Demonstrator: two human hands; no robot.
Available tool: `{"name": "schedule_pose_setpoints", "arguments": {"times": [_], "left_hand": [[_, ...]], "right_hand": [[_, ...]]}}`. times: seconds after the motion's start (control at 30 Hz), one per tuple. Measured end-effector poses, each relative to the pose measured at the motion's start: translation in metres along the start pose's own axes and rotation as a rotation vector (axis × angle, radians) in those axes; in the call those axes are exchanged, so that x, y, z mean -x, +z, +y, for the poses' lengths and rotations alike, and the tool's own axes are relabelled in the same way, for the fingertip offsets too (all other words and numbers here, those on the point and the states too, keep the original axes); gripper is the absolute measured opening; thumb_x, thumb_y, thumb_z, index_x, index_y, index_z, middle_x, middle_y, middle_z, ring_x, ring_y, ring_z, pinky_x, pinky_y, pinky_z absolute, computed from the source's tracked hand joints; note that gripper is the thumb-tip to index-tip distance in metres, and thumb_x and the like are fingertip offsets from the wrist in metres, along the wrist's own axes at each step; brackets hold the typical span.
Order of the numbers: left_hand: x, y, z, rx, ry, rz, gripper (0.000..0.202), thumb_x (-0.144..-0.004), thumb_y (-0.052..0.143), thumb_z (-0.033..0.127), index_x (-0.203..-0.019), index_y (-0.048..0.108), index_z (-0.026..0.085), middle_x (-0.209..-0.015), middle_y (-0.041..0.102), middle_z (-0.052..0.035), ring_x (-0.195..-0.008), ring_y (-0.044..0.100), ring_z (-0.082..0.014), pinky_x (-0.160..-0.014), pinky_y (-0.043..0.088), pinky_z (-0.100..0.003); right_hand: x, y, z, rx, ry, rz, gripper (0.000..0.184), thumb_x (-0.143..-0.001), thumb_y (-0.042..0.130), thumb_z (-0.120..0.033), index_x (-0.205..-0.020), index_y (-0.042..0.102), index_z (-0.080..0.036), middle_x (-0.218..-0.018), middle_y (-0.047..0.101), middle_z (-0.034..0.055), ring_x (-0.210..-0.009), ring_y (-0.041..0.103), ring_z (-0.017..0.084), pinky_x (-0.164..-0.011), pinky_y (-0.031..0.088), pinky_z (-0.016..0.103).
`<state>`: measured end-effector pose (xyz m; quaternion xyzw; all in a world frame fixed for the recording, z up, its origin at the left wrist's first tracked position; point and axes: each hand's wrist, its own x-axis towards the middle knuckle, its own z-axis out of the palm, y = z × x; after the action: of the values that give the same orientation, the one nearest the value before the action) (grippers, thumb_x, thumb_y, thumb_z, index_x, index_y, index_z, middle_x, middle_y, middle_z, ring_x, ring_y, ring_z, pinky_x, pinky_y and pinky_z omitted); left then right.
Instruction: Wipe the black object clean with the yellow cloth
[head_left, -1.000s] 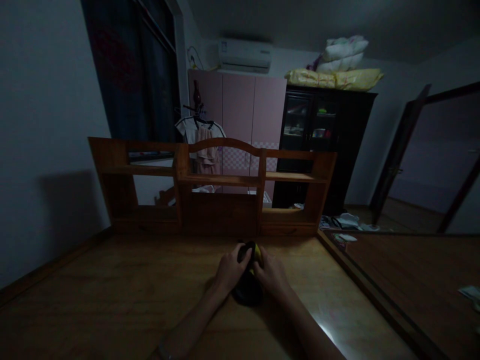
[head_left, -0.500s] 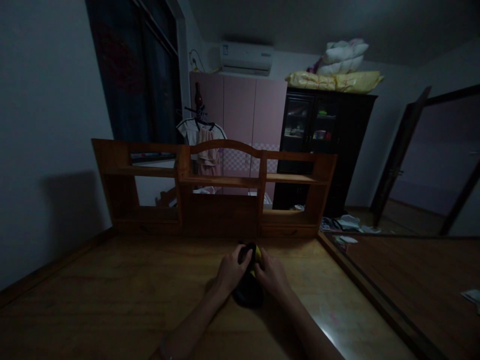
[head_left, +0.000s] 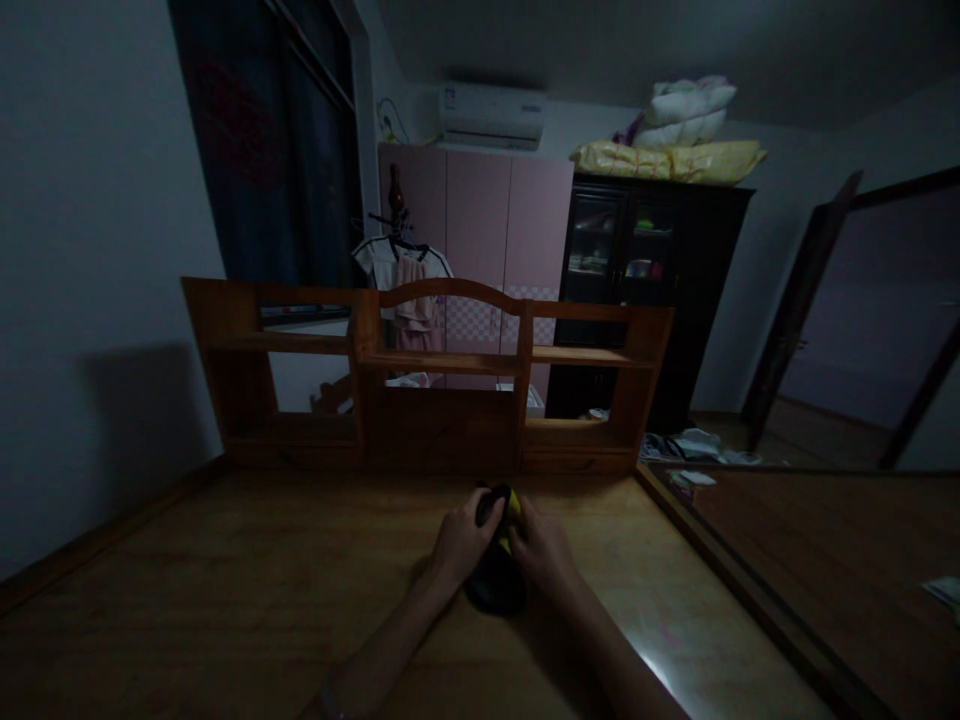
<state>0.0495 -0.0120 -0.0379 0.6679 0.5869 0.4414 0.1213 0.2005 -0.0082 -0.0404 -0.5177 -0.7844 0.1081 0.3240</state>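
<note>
What looks like a black shoe (head_left: 496, 588) rests on the wooden tabletop, its rounded end towards me. A yellow patch (head_left: 513, 507) shows along its right upper side; whether this is lining or a separate cloth I cannot tell. My left hand (head_left: 463, 535) is closed round the raised back part, thumb over the top. On the other side, my right hand (head_left: 541, 540) grips the same thing at the yellow edge, its fingertips partly hidden.
A wooden shelf unit (head_left: 442, 430) stands along the far edge of the tabletop (head_left: 247, 590). A raised wooden rim (head_left: 720, 560) borders the right side, and a wall (head_left: 90, 300) rises at the left. The room is dim, with cabinets beyond.
Both hands keep their hold in nearly the same place. The right fingers have shifted very slightly at the yellow edge.
</note>
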Motion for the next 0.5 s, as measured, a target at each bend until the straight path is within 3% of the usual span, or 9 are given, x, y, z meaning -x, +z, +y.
{"name": "schedule_pose_setpoints", "arguments": {"times": [0.27,0.5], "left_hand": [[0.002,-0.002,0.004,0.022,-0.008,0.007,0.034,-0.087,0.047,0.046,-0.107,0.063,0.024,-0.098,0.072,-0.0065,-0.092,0.067,-0.0206,-0.079,0.048,-0.027],[0.007,-0.004,0.009,0.175,0.023,0.018,0.036,-0.090,0.041,0.050,-0.110,0.060,0.026,-0.096,0.071,-0.0017,-0.086,0.067,-0.0174,-0.075,0.048,-0.025]], "right_hand": [[-0.002,0.006,0.009,-0.032,-0.031,0.020,0.044,-0.083,0.047,-0.014,-0.127,0.050,-0.016,-0.103,0.067,0.0113,-0.092,0.063,0.024,-0.078,0.046,0.030],[-0.008,0.005,0.010,-0.443,-0.014,0.055,0.034,-0.081,0.045,-0.014,-0.112,0.057,-0.019,-0.103,0.065,0.0061,-0.096,0.060,0.022,-0.084,0.047,0.031]]}}
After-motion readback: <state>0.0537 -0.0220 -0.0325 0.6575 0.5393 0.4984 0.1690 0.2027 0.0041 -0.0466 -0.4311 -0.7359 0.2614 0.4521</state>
